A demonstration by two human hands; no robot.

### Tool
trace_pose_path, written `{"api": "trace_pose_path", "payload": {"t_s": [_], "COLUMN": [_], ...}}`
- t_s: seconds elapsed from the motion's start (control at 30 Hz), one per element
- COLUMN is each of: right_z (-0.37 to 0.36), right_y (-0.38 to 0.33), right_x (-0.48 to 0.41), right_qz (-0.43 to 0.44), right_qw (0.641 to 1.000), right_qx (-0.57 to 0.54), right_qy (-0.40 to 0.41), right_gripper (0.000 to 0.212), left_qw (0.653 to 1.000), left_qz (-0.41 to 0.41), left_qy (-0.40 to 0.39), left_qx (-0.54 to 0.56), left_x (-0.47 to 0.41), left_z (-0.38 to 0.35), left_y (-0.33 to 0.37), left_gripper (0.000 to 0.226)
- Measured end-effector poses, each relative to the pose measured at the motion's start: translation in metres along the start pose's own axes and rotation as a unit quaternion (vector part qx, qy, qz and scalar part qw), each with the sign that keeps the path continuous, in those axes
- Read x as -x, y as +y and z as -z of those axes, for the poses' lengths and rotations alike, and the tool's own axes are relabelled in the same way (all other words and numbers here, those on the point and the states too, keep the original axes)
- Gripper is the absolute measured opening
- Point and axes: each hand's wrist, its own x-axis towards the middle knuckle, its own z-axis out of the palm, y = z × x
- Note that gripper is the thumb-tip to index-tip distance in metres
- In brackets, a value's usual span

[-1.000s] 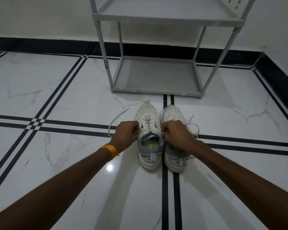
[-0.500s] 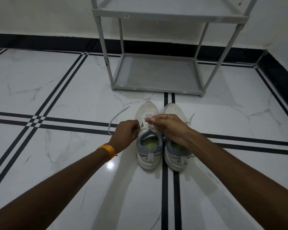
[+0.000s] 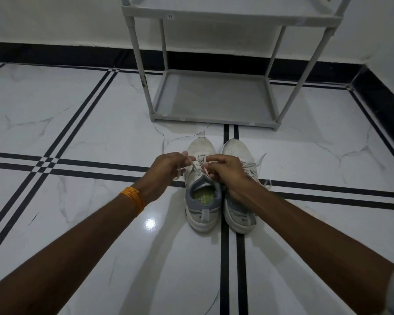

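Note:
Two white-and-grey sneakers stand side by side on the floor, toes pointing away from me. Over the left sneaker (image 3: 201,201), my left hand (image 3: 166,169) pinches one white lace end and my right hand (image 3: 225,171) pinches the other. The laces (image 3: 197,168) cross between my fingertips above the shoe's tongue. My right wrist hides part of the right sneaker (image 3: 238,214), whose loose laces trail off to the right. An orange band sits on my left wrist.
A grey shoe rack (image 3: 214,98) with bare shelves stands just beyond the sneakers, against the white wall. The floor is glossy white marble with black stripe lines (image 3: 232,258). A black skirting runs along the back and right walls.
My right hand left the right sneaker's collar and came over to the left sneaker's laces. My left hand rose from the shoe's side, and the long lace that lay on the floor is gathered up.

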Motion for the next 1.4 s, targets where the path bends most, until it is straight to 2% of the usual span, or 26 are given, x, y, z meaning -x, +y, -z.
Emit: {"api": "trace_pose_path", "payload": {"t_s": [0.07, 0.1, 0.2, 0.3, 0.4, 0.57, 0.67, 0.77, 0.83, 0.97, 1.03, 1.17, 1.23, 1.3, 1.4], "right_z": [-0.001, -0.001, -0.003, -0.008, -0.009, -0.005, -0.007, -0.005, -0.002, 0.002, 0.003, 0.005, 0.006, 0.005, 0.004], "right_y": [0.0, 0.001, 0.001, -0.001, 0.0, 0.002, 0.004, 0.003, 0.002, 0.001, 0.0, -0.005, -0.007, -0.008, -0.007], "right_x": [0.001, 0.001, 0.002, 0.003, 0.002, 0.001, 0.0, 0.0, -0.002, -0.003, -0.002, 0.002, 0.005, 0.008, 0.008], "right_qz": [0.0, 0.004, 0.034, 0.071, 0.08, 0.071, 0.071, 0.05, 0.026, 0.004, 0.006, 0.004, 0.007, 0.027, 0.062], "right_qw": [1.0, 1.0, 0.998, 0.992, 0.992, 0.994, 0.994, 0.998, 0.999, 0.998, 0.997, 0.996, 0.996, 0.995, 0.992], "right_qx": [0.008, 0.015, 0.049, 0.1, 0.099, 0.087, 0.08, 0.046, 0.016, -0.01, -0.009, -0.004, 0.008, 0.029, 0.074], "right_qy": [-0.006, -0.007, 0.008, 0.008, 0.002, 0.01, 0.001, -0.019, -0.043, -0.063, -0.071, -0.092, -0.093, -0.091, -0.082], "right_gripper": [0.025, 0.024, 0.02, 0.017, 0.015, 0.014, 0.011, 0.011, 0.018, 0.03, 0.033, 0.035, 0.034, 0.035, 0.033], "left_qw": [0.997, 0.997, 0.995, 0.985, 0.974, 0.964, 0.972, 0.982, 0.981, 0.959, 0.955, 0.944, 0.939, 0.936, 0.955], "left_qz": [-0.001, -0.02, -0.101, -0.147, -0.18, -0.192, -0.167, -0.136, -0.139, -0.212, -0.224, -0.243, -0.245, -0.233, -0.183], "left_qy": [-0.021, -0.021, 0.024, 0.071, 0.087, 0.101, 0.109, 0.108, 0.1, 0.078, 0.074, 0.07, 0.077, 0.093, 0.104], "left_qx": [0.076, 0.077, 0.011, -0.051, -0.108, -0.157, -0.126, -0.074, -0.09, -0.17, -0.18, -0.21, -0.231, -0.246, -0.209], "left_x": [0.003, 0.004, 0.002, -0.003, -0.006, -0.011, -0.01, -0.011, -0.012, -0.014, -0.014, -0.014, -0.016, -0.018, -0.019], "left_z": [-0.009, -0.013, -0.026, -0.036, -0.04, -0.036, -0.037, -0.034, -0.03, -0.032, -0.034, -0.033, -0.033, -0.033, -0.033], "left_y": [-0.005, -0.006, -0.01, -0.012, -0.017, -0.023, -0.019, -0.015, -0.015, -0.016, -0.016, -0.012, -0.01, -0.01, -0.007], "left_gripper": [0.029, 0.027, 0.024, 0.021, 0.02, 0.019, 0.013, 0.036, 0.041, 0.015, 0.013, 0.028, 0.027, 0.025, 0.038]}}
